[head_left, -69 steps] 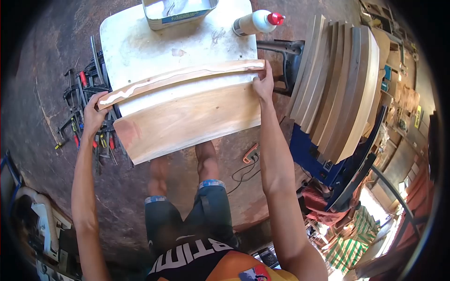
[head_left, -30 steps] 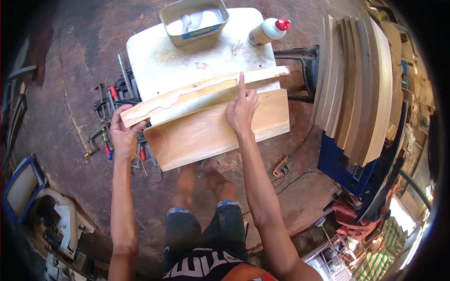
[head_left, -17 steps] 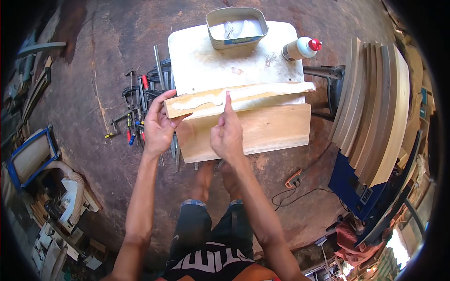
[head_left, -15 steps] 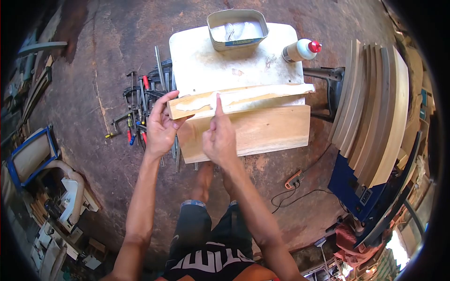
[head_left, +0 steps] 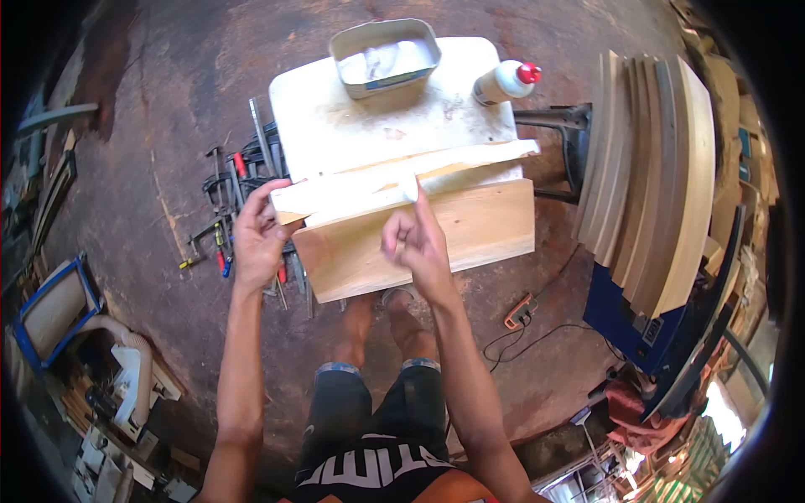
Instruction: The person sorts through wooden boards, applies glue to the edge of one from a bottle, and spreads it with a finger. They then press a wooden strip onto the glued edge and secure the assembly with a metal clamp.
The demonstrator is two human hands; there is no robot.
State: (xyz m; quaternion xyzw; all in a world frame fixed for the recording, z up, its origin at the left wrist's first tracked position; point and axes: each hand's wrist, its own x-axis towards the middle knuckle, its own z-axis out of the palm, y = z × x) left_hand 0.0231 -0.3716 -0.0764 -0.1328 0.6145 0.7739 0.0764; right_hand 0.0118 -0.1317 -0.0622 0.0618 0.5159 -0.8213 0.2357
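Note:
My left hand (head_left: 258, 239) grips the left end of a long, narrow wooden strip (head_left: 293, 217), fingers at the far side and thumb at the near side. White glue (head_left: 344, 191) coats most of the strip's upper face, with some bare wood showing near the middle. My right hand (head_left: 419, 247) holds nothing; its index finger points out, the tip white with glue at the strip's near edge, while the other fingers curl in. Just nearer to me than the strip, a wide wooden board (head_left: 478, 226) lies at the front of the white table (head_left: 310, 126).
A tub (head_left: 384, 85) with white contents and a red-capped bottle (head_left: 503, 82) stand on the table. Clamps (head_left: 222, 205) lie on the floor at left. Curved wooden pieces (head_left: 650, 176) are stacked at right, near an orange power socket (head_left: 520, 312) with its cord.
Glue now covers the strip's left end, where wood showed before. My right index finger has moved right along the strip to its near edge. The whole view has shifted slightly.

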